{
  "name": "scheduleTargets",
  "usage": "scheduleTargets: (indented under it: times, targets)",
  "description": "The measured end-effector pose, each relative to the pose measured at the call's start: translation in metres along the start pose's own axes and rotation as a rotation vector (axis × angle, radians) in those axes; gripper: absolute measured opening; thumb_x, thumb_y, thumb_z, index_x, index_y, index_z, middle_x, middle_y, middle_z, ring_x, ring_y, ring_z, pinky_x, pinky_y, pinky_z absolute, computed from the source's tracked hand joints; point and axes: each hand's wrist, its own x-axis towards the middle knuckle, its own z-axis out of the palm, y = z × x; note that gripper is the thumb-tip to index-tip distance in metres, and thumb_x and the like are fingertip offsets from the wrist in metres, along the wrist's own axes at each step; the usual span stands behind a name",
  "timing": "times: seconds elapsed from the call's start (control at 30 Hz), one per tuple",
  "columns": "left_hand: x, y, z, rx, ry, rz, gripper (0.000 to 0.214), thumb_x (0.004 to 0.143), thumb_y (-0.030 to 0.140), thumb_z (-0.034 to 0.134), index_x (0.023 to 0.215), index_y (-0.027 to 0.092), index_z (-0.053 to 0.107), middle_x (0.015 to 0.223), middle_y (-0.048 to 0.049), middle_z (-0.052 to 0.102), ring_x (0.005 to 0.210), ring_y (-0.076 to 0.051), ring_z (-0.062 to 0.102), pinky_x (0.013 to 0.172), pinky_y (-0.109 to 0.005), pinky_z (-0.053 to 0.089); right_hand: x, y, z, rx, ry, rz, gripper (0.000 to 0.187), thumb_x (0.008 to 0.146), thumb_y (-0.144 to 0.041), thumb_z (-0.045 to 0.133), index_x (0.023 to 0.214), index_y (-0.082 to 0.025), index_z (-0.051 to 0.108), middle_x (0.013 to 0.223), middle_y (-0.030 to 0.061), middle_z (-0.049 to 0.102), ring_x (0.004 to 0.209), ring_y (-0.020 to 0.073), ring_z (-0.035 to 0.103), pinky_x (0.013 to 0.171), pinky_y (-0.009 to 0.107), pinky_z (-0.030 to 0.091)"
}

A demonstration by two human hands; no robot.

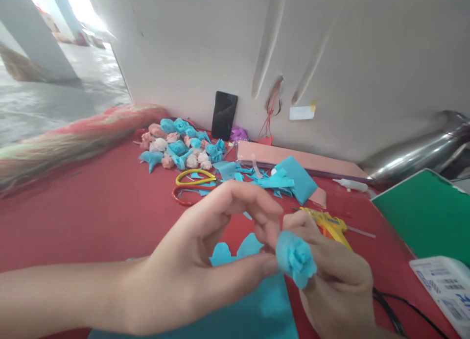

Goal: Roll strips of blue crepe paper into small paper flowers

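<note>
A small blue crepe-paper rose [295,259] is held up near the middle of the view, its layered petals facing me. My right hand [336,265] is closed around its base, which the fingers hide. From the left, my left hand [205,251] curves in, thumb and fingertips pinching the rose's outer petal edge. Below the hands lies a blue paper sheet [253,309], with cut rounded petals [221,254] at its far edge. Just behind my right hand rests a yellow glue gun [328,224]. Scissors with yellow and red handles [194,178] lie beyond my left hand.
Finished blue, pink and white paper roses [178,145] are heaped at the back left. Blue paper scraps [273,180] lie right of them. A phone [224,115] leans against the pale wall. At right are a green board [426,211], a white labelled package [442,290] and black cables [391,314].
</note>
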Motion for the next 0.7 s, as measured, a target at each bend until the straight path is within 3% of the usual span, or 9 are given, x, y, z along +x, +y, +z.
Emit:
scheduleTargets:
  times: [0.13, 0.4, 0.57, 0.7]
  targets:
    - [0.001, 0.002, 0.0, -0.036, 0.027, 0.042, 0.029, 0.086, 0.0, 0.06, 0.103, 0.024, 0.06, 0.086, 0.0051, 0.059, 0.084, -0.006, 0.056, 0.086, -0.014, 0.049, 0.002, 0.0, 0.0, -0.001, -0.012, -0.017, 0.02, 0.093, -0.022, 0.058, 0.087, -0.027, 0.077, 0.063, -0.0001, 0.069, 0.055, 0.0138, 0.058, 0.055, 0.032, 0.048]
    - [-0.005, -0.009, 0.001, -0.035, -0.047, -0.022, 0.033, 0.085, 0.006, 0.062, 0.109, 0.028, 0.055, 0.093, 0.0029, 0.056, 0.087, -0.009, 0.054, 0.08, -0.014, 0.05, 0.005, -0.001, -0.002, -0.043, -0.065, -0.1, 0.014, 0.089, -0.015, 0.063, 0.087, -0.024, 0.075, 0.065, -0.0001, 0.073, 0.053, 0.0135, 0.063, 0.055, 0.031, 0.05]
    - [-0.009, -0.012, -0.001, 0.103, -0.071, 0.019, 0.037, 0.085, 0.01, 0.062, 0.114, 0.031, 0.051, 0.094, 0.0005, 0.054, 0.083, -0.012, 0.054, 0.076, -0.019, 0.051, 0.006, -0.005, -0.001, -0.098, -0.13, -0.077, 0.025, 0.088, -0.01, 0.058, 0.065, -0.018, 0.062, 0.051, -0.0016, 0.062, 0.046, 0.0111, 0.053, 0.053, 0.03, 0.047]
    - [-0.007, -0.013, -0.002, 0.177, -0.072, 0.071, 0.041, 0.085, 0.004, 0.057, 0.116, 0.029, 0.049, 0.094, 0.0001, 0.054, 0.085, -0.011, 0.055, 0.077, -0.019, 0.05, 0.005, -0.007, -0.002, -0.125, -0.148, -0.042, 0.025, 0.082, -0.002, 0.057, 0.062, -0.018, 0.058, 0.053, -0.0008, 0.059, 0.051, 0.0121, 0.049, 0.053, 0.028, 0.049]
